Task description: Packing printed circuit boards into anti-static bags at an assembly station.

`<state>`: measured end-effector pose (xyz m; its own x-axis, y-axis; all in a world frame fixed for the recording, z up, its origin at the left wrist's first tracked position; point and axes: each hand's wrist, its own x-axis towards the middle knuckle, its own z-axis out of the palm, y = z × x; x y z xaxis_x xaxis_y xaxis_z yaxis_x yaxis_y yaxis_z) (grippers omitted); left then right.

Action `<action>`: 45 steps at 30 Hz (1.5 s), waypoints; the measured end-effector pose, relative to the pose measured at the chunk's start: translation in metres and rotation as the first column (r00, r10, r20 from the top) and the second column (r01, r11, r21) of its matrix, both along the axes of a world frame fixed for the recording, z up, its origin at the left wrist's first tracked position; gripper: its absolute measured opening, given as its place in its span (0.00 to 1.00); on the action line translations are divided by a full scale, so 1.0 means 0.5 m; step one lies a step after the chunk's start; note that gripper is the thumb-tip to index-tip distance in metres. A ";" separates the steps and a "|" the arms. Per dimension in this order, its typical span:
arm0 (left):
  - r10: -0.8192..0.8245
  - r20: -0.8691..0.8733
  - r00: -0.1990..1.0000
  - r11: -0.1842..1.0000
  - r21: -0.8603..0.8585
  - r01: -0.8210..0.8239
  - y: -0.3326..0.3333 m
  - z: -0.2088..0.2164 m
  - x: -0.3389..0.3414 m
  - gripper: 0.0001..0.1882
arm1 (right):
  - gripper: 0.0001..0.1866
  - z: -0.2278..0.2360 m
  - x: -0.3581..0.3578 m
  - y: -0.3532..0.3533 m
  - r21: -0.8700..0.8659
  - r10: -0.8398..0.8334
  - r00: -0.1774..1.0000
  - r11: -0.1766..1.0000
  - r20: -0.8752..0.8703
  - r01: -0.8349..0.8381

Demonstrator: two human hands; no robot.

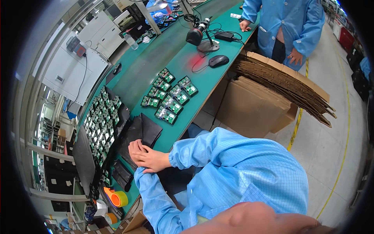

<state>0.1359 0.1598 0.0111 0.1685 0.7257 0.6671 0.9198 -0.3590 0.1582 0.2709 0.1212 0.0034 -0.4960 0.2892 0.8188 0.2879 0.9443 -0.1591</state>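
My right hand (154,160) lies across my left hand (136,149) at the near edge of the green table. Its fingers are stretched out over the left one, and I see nothing held in it. The left hand's fingers look curled and are partly covered; no object shows in them. Both rest against a crumpled black plastic bag (145,130). Beyond the bag, several green circuit boards (170,104) in black housings lie in two rows. To the left, a black tray (124,114) carries many similar boards, packed close.
A black scanner (198,34) on a stand casts red light beside a mouse (219,61). Folded black bags (122,175) and an orange tape dispenser (113,195) lie near my left arm. Flattened cardboard (253,103) stands right of the table, before a co-worker in a blue coat (288,27).
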 end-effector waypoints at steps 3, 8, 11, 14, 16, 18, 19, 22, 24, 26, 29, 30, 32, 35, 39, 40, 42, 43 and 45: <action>-0.006 0.021 1.000 1.000 -0.008 0.006 0.001 0.003 0.007 0.04 | 0.30 0.000 0.004 0.004 -0.029 0.031 1.000 0.999 0.004 -0.031; -0.036 0.024 0.999 0.999 -0.017 0.036 -0.007 0.010 0.015 0.05 | 0.32 0.005 0.013 0.000 -0.086 0.023 1.000 0.996 0.008 -0.022; -0.048 0.031 0.998 0.999 0.001 0.048 -0.007 0.013 0.020 0.05 | 0.34 0.006 0.017 -0.004 -0.097 -0.002 1.000 0.995 0.008 0.002; -0.035 0.056 0.998 0.999 0.012 0.035 -0.016 0.026 0.029 0.06 | 0.36 0.006 0.015 -0.004 -0.104 0.013 1.000 0.995 0.012 -0.012; -0.019 0.059 0.998 0.999 -0.025 0.020 -0.012 0.022 0.023 0.07 | 0.37 0.007 0.014 -0.004 -0.101 0.004 1.000 0.995 0.028 -0.002; -0.031 0.039 0.999 0.999 -0.024 0.032 -0.005 0.018 0.021 0.07 | 0.37 0.006 0.017 -0.003 -0.114 -0.004 0.998 0.993 0.056 0.011; -0.027 0.048 0.998 0.999 -0.020 0.028 -0.004 0.016 0.018 0.07 | 0.37 0.005 0.015 -0.002 -0.114 -0.002 0.999 0.993 0.054 0.008; -0.031 0.064 0.997 0.999 -0.013 0.032 -0.003 0.011 0.014 0.07 | 0.36 0.006 0.016 -0.002 -0.126 0.005 0.999 0.992 0.052 0.002; -0.052 0.060 0.997 0.998 -0.013 0.053 -0.002 0.013 0.015 0.06 | 0.36 0.012 0.023 -0.004 -0.151 0.010 0.998 0.988 0.061 0.000; -0.026 0.071 0.997 0.999 -0.022 0.028 -0.005 0.012 0.019 0.06 | 0.36 0.020 0.028 -0.005 -0.158 0.011 0.998 0.988 0.057 -0.002; -0.013 0.048 0.999 1.000 -0.012 0.014 -0.003 0.008 0.005 0.12 | 0.34 0.026 0.028 -0.008 -0.165 0.025 0.997 0.986 0.069 -0.013; -0.015 0.045 0.999 1.000 0.006 0.015 -0.001 0.005 0.004 0.14 | 0.34 0.027 0.029 -0.005 -0.170 0.035 0.996 0.985 0.085 -0.020; -0.013 0.047 0.999 1.000 -0.009 0.014 -0.006 0.010 0.003 0.22 | 0.33 0.029 0.028 -0.005 -0.176 0.075 0.995 0.982 0.060 -0.063; -0.022 0.057 0.998 1.000 -0.004 0.022 -0.006 0.013 0.008 0.25 | 0.32 0.026 0.031 -0.007 -0.172 0.075 0.994 0.983 0.075 -0.061; -0.051 0.019 0.998 0.999 0.003 0.051 -0.006 0.015 0.008 0.21 | 0.30 0.031 0.033 -0.006 -0.173 0.063 0.992 0.984 0.108 -0.044; -0.066 0.007 0.998 0.998 0.020 0.066 -0.011 0.011 0.006 0.19 | 0.31 0.032 0.030 -0.011 -0.187 0.078 0.994 0.980 0.082 -0.061; -0.109 0.002 0.994 0.994 -0.004 0.109 -0.014 0.008 -0.002 0.20 | 0.32 0.033 0.031 -0.010 -0.173 0.072 0.994 0.983 0.080 -0.057; -0.137 -0.001 0.991 0.991 -0.013 0.137 -0.012 0.015 -0.001 0.20 | 0.32 0.034 0.032 -0.006 -0.162 0.062 0.995 0.986 0.077 -0.049; -0.120 0.006 0.993 0.993 -0.012 0.120 -0.016 0.021 0.010 0.20 | 0.34 0.032 0.031 -0.007 -0.177 0.072 0.996 0.982 0.047 -0.063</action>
<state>0.1407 0.1520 0.0214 0.2513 0.7087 0.6593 0.8692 -0.4649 0.1684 0.2863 0.1177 0.0196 -0.5602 0.3901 0.7308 0.2369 0.9208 -0.3099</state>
